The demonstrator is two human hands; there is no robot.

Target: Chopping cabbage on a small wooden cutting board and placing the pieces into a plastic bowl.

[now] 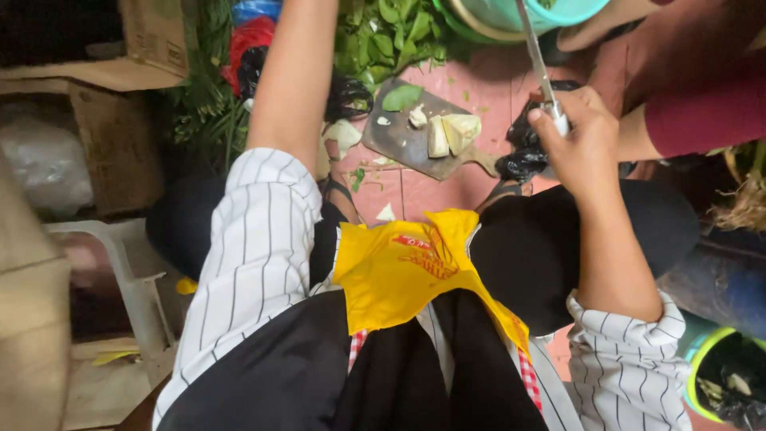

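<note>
My right hand (580, 136) grips the handle of a knife (536, 56), whose blade points up and away toward a teal basin (550, 13). My left arm reaches forward past the top edge of the frame, so my left hand is out of sight. On the pink tiled floor between my feet lies a dark wooden cutting board (403, 140) with pale cut vegetable pieces (451, 132) and one green leaf (401, 97) on it. A yellow cloth (407, 271) hangs down my front.
A heap of green leaves (391, 32) lies beyond the board. Black plastic bags (523, 152) sit beside it, and a red bag (251, 40) is further left. Another person's arm in a maroon sleeve (702, 112) is at the right. Cardboard boxes (120, 136) stand left, and a green-rimmed bucket (722, 375) at lower right.
</note>
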